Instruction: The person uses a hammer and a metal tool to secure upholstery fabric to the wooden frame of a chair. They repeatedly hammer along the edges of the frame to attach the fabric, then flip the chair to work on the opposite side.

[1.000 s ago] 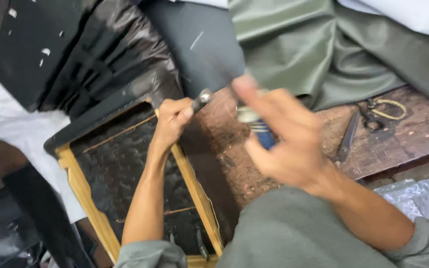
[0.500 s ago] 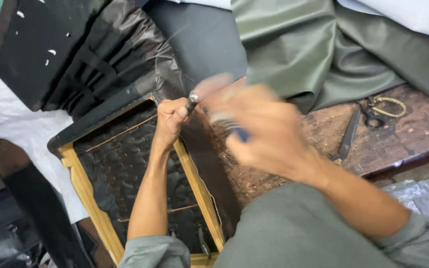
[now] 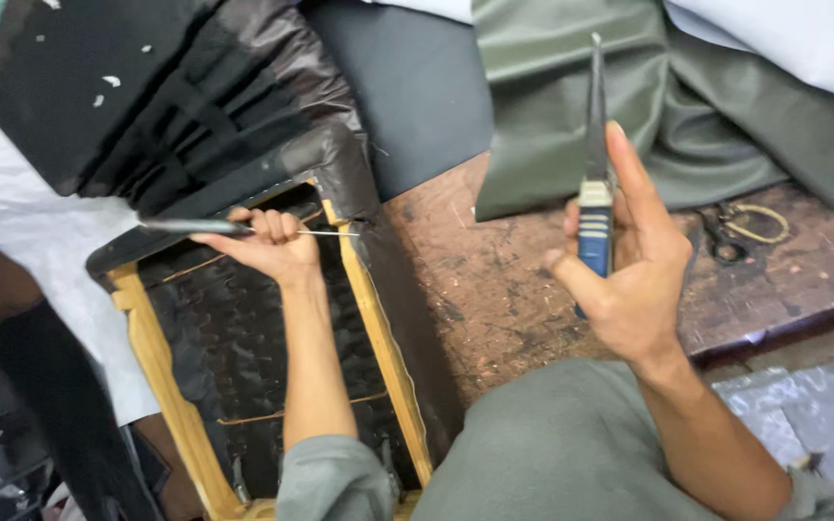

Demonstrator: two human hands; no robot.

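Left hand (image 3: 267,241) clenched on a thin metal tool (image 3: 243,229); its fine shaft points right, tip at the frame (image 3: 371,318) corner where dark cover (image 3: 340,159) wraps over the wooden rail. Right hand (image 3: 629,280) raised clear of the bench, fingers closed round blue-handled pliers (image 3: 594,183), nose pointing up and away.

Step in hand, by the look of it: working loose a fastening at that corner, the thin tool prying, pliers in reserve. Next move would call for bringing the pliers down to the tool tip and gripping whatever is lifted there; the fastening itself is too small to see.

Frame lies left of the worn wooden bench (image 3: 533,260), black webbing inside. Folded green cloth (image 3: 571,106) lies behind the pliers; scissors (image 3: 726,236) rest well to the right. The turned-back cover crowds the corner and partly hides the rail.
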